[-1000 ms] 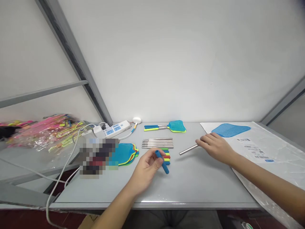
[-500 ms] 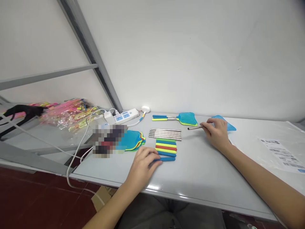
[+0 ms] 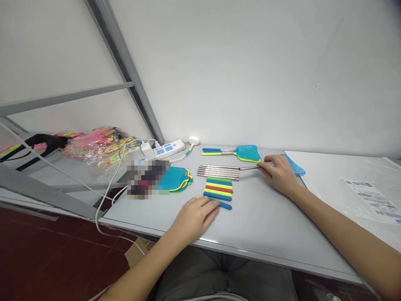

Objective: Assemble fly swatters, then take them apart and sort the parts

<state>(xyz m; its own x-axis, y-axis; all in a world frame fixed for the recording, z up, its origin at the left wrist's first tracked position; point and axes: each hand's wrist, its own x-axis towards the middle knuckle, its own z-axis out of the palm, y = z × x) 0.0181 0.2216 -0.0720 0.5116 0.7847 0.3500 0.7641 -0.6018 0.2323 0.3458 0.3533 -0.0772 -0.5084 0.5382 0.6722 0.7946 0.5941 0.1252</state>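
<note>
While the right hand (image 3: 277, 173) clenched one steel tube (image 3: 249, 168), long axis level, tip pointing 9 o'clock at about five stacked tubes (image 3: 218, 172), the left hand (image 3: 194, 217) rested open against one blue foam grip (image 3: 223, 205), six other grips (image 3: 218, 188) at 11 o'clock.

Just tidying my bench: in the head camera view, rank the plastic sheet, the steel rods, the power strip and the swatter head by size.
Largest: plastic sheet.
Next, too alike to rank: steel rods and power strip.
Smallest: swatter head.
</note>
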